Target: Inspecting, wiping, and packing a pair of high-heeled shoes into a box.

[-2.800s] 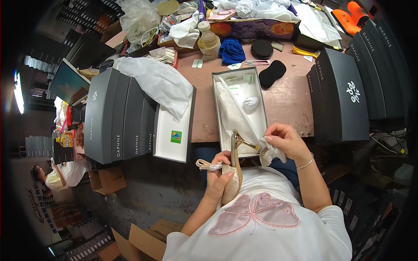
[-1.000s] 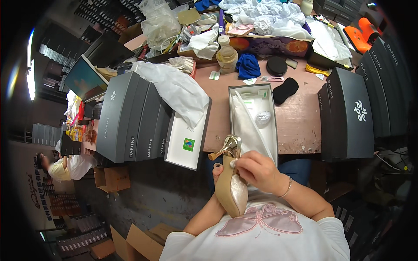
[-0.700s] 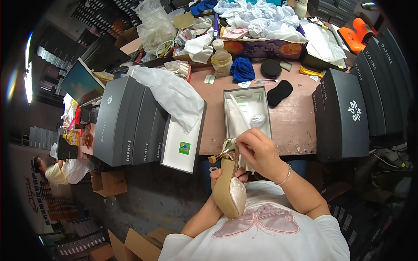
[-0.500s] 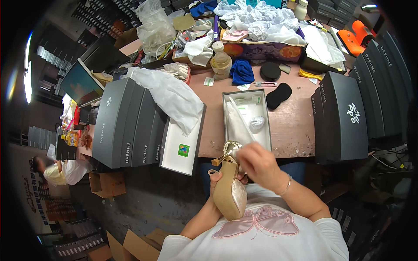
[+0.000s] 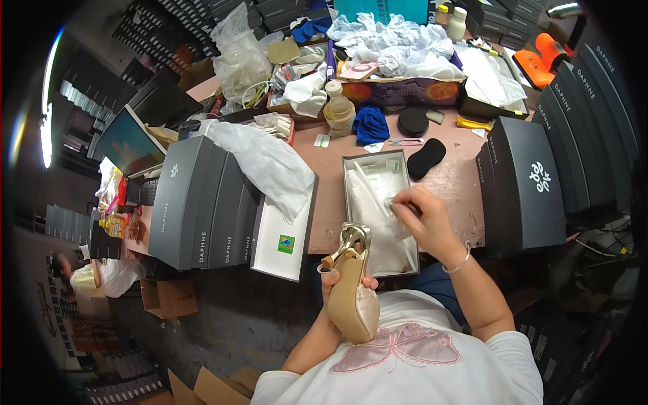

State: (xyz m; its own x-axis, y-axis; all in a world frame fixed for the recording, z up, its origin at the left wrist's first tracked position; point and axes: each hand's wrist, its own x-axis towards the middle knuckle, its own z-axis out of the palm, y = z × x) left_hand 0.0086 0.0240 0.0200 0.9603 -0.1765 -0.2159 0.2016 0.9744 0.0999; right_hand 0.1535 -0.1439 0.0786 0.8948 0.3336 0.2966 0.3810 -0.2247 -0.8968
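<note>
In my left hand (image 5: 332, 287) is a gold high-heeled shoe (image 5: 352, 314), its tan sole turned up and its shiny heel end pointing away from me. The fingers and thumb wrap around its middle. My right hand (image 5: 428, 219) reaches over an open shoebox (image 5: 346, 189), thumb and fingertips pinched on a crumpled ball of white paper (image 5: 389, 204), partly hidden by the fingers. Inside the box lie white tissue paper (image 5: 370, 202) and a small white-and-green packet (image 5: 392, 165).
Dark grey shoeboxes (image 5: 185, 202) stand at the left beside a box lid (image 5: 283, 253) draped with a white sheet (image 5: 266, 162). More boxes (image 5: 526, 189) stand at the right. Beyond lie a black pad (image 5: 426, 158), a blue cloth (image 5: 370, 125) and a bin of crumpled paper (image 5: 398, 47).
My right hand has moved away from the shoe, forward and right over the shoebox, onto the paper ball. The shoe stays in my left hand, nearly in place.
</note>
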